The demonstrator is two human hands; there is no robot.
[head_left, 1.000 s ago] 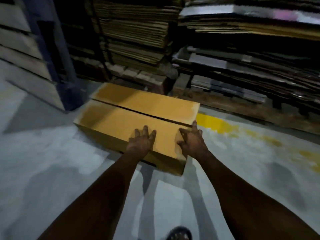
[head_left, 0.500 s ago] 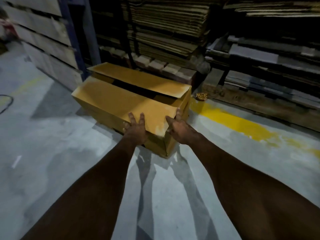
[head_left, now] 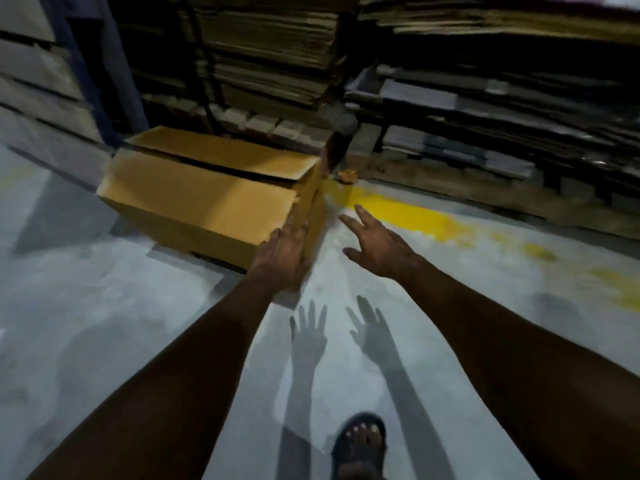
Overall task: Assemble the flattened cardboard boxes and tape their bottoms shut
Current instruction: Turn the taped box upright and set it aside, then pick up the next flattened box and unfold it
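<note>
Head camera: cardboard box [head_left: 207, 202] sits on the grey floor [head_left: 104, 323], a dark gap between its two long top flaps; left hand [head_left: 284, 251] lies straight-fingered at the box's near right corner, gripping nothing; right hand [head_left: 377, 244] hangs spread wide just right of the box, apart from it; stacks of flattened cardboard [head_left: 270, 46] rise behind the box; a yellow stripe [head_left: 408, 216] runs right of the box.

Right hand [head_left: 378, 244] now off the box [head_left: 194, 202]

Dim, motion-blurred, hard floor shadows
</note>
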